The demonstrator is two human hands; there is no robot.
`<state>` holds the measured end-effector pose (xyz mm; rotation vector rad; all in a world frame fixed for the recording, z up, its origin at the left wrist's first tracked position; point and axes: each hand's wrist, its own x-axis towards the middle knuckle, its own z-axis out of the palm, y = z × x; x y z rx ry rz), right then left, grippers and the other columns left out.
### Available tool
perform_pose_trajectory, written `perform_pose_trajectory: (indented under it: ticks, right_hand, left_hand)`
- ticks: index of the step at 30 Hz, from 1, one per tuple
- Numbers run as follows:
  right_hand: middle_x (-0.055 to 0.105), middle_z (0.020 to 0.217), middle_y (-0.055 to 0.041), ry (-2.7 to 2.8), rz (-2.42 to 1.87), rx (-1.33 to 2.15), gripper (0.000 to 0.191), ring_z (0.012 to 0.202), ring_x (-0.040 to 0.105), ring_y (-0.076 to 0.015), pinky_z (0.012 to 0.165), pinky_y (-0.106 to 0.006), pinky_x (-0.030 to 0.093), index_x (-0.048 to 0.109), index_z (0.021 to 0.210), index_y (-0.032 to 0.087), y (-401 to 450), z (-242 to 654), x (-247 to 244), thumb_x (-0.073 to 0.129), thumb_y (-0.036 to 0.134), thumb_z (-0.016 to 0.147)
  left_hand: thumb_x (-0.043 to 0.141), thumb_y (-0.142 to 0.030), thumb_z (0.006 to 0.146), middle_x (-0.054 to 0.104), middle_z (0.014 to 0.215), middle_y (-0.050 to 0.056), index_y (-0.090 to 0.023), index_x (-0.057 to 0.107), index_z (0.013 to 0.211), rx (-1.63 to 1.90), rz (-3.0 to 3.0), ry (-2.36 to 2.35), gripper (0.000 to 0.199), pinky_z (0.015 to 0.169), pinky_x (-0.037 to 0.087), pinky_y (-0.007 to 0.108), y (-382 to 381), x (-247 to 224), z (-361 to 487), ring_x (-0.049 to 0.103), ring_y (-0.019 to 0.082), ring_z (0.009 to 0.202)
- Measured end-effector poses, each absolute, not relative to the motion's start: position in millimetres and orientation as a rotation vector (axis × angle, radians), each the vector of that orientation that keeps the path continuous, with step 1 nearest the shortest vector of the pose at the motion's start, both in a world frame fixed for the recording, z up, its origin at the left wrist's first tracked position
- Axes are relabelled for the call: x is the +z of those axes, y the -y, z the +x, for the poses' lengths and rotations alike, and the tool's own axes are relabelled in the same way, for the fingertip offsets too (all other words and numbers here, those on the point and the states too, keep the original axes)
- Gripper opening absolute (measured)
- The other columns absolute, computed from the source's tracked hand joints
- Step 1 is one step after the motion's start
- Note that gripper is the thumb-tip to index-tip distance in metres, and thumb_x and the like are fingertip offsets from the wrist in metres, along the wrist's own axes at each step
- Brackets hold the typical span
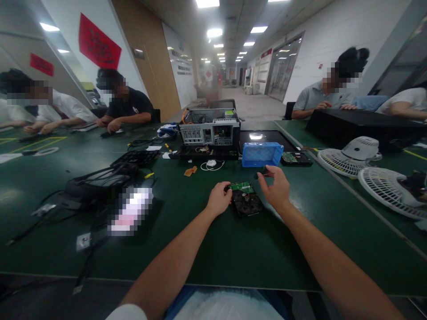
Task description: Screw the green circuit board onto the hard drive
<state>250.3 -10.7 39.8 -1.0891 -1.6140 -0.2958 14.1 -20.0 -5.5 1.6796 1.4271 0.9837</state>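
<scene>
A hard drive lies on the green table in front of me, its green circuit board towards the far side and its dark casing nearer. My left hand pinches the drive at its far left corner. To the right of the drive, a little above the table, is my right hand, with thumb and fingers closed around something small and dark that I cannot make out. Just beyond this hand stands a blue plastic bin, tipped so its inside faces me.
An opened computer case stands at the back, with a dark flat screen beside it. Left are a black bag-like bundle, cables and a blurred-out phone-like screen. White fan parts lie right. Several people sit around.
</scene>
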Motion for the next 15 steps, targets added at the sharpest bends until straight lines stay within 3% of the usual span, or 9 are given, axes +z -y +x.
perform_pose_trajectory:
  ticks: [4, 11, 15]
  right_hand:
    - [0.067, 0.114, -0.0127, 1.653, -1.053, -0.306, 0.038, 0.090, 0.071, -0.0236, 0.079, -0.043, 0.063, 0.055, 0.128, 0.021, 9.8, 252.6, 40.3, 0.065, 0.035, 0.094]
    - [0.061, 0.138, -0.0169, 1.629, -0.997, -0.309, 0.037, 0.114, 0.068, -0.0270, 0.090, -0.046, 0.062, 0.052, 0.126, 0.020, 4.6, 252.8, 35.9, 0.066, 0.031, 0.094]
    - [0.066, 0.130, -0.0145, 1.614, -1.025, -0.354, 0.034, 0.113, 0.069, -0.0267, 0.093, -0.047, 0.061, 0.054, 0.122, 0.021, 4.0, 252.3, 35.5, 0.067, 0.034, 0.094]
  left_hand:
    - [0.057, -0.026, 0.101, 0.060, 0.131, 0.014, -0.020, 0.058, 0.137, 0.974, 1.673, -1.426, 0.036, 0.057, 0.056, 0.021, 20.5, -5.7, 14.0, 0.067, 0.008, 0.065]
    - [0.056, -0.025, 0.100, 0.059, 0.131, 0.013, -0.018, 0.058, 0.136, 0.983, 1.706, -1.437, 0.036, 0.058, 0.057, 0.022, 18.7, -10.1, 14.4, 0.066, 0.008, 0.063]
    - [0.056, -0.024, 0.100, 0.061, 0.128, 0.012, -0.018, 0.059, 0.135, 0.988, 1.716, -1.453, 0.036, 0.057, 0.056, 0.022, 17.7, -11.0, 14.3, 0.066, 0.007, 0.061]
